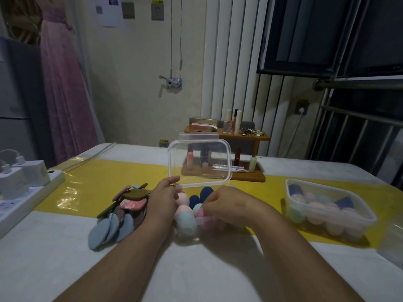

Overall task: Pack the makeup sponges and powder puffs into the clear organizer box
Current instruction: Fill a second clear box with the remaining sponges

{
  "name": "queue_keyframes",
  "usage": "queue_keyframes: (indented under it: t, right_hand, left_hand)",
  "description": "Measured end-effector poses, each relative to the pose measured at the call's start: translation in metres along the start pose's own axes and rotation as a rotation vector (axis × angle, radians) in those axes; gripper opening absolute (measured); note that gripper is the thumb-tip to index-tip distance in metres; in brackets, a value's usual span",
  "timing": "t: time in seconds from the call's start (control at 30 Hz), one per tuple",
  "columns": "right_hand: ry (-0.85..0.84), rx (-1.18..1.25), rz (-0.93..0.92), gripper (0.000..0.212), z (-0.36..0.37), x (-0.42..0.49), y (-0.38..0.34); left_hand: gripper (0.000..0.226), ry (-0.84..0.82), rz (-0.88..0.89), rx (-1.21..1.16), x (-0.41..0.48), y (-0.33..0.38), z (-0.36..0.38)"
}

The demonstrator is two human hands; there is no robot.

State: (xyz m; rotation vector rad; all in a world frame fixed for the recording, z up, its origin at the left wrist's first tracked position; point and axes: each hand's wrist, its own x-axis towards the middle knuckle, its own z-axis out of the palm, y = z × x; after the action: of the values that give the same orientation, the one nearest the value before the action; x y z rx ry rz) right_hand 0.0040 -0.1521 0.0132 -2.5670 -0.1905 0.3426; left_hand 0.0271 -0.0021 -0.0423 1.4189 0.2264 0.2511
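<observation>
Box [209, 220] sits centre of table [196, 269], near edge of yellow mat [104, 182], between both hands. Clear thin plastic: judged light, fairly stiff, slick, likely to skid if pushed from one side. Best steadied by rim or a corner.

Lid [199, 162] stands raised at 12 o'clock of box, joined along the back edge. Looks flexible and will probably drop shut if released.

Second box [290, 192] at 3 o'clock, well apart, already holds many sponges.

Puffs [122, 214] in a loose overlapping heap at 9 o'clock, just beside the left wrist. Flat, soft discs and teardrops in blue, brown and pink. Judged very light and bendable; can be pinched at an edge or gathered several at once, and slid in on edge.

Left hand [161, 199] at 10 o'clock of box, fingertips gripping the lid's lower left corner, holding it up.

Right hand [226, 203] at 3 o'clock over the box, fingers curled, seemingly pinching a pink sponge [199, 212]; contact partly hidden.

Sponges [185, 211] inside box: pale pink, navy, teal eggs, packed touching. Judged squashy, springy, grippy, not fragile. Take round the fat middle; they should compress to fit gaps.
</observation>
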Motion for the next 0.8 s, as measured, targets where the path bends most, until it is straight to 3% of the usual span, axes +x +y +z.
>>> queue_keyframes:
  t: [0.23, 0.57, 0.67, 0.8]
  right_hand:
    - [0.135, 0.010, -0.028, 0.012, 0.003, 0.007, 0.003]
    - [0.269, -0.106, 0.038, 0.018, 0.012, 0.016, 0.003]
    - [0.212, -0.122, 0.023, 0.008, 0.011, 0.014, 0.003]
    - [0.077, -0.164, -0.016, 0.018, 0.006, 0.010, 0.001]
  left_hand:
    - [0.038, 0.000, 0.009, -0.009, 0.001, -0.001, 0.000]
    - [0.040, 0.011, 0.008, -0.007, 0.000, 0.001, 0.001]
    - [0.041, 0.008, -0.002, 0.003, -0.001, 0.001, 0.002]
    - [0.042, -0.001, -0.003, 0.014, -0.002, 0.003, 0.001]
